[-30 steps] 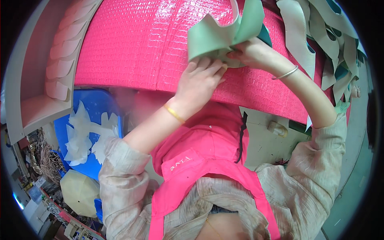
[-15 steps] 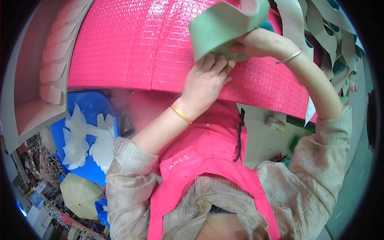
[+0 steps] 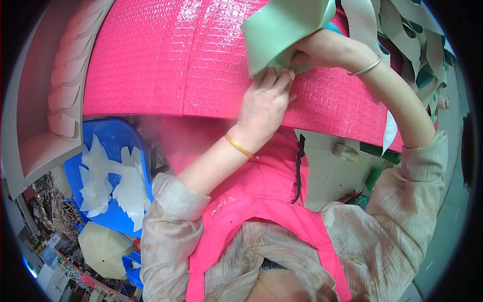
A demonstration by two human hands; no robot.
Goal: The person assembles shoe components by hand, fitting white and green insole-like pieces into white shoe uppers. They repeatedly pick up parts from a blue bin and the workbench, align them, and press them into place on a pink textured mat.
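Note:
A pale green piece of sheet material (image 3: 282,31), smooth like leather, is bent into a curved band above the pink textured table cover (image 3: 146,65). My left hand (image 3: 264,103) pinches its lower edge, fingertips pressed together. On its right side, my right hand (image 3: 322,49) grips the same piece with curled fingers, the thumb on its inner face. The fold between the two hands is partly hidden by my fingers. A bit of teal material (image 3: 332,28) shows behind my right hand.
Several pale, curved cut pieces (image 3: 402,30) lie piled at the far right. On the left stands a tray (image 3: 37,100) with a row of overlapping pinkish pieces. Below it, a blue bin (image 3: 118,199) holds white scraps. A pale octagonal object (image 3: 104,250) sits lower left.
My left hand has shifted slightly right along the lower edge of the green piece. The piece has tilted and moved slightly up. My right hand has moved a little upward, still gripping it.

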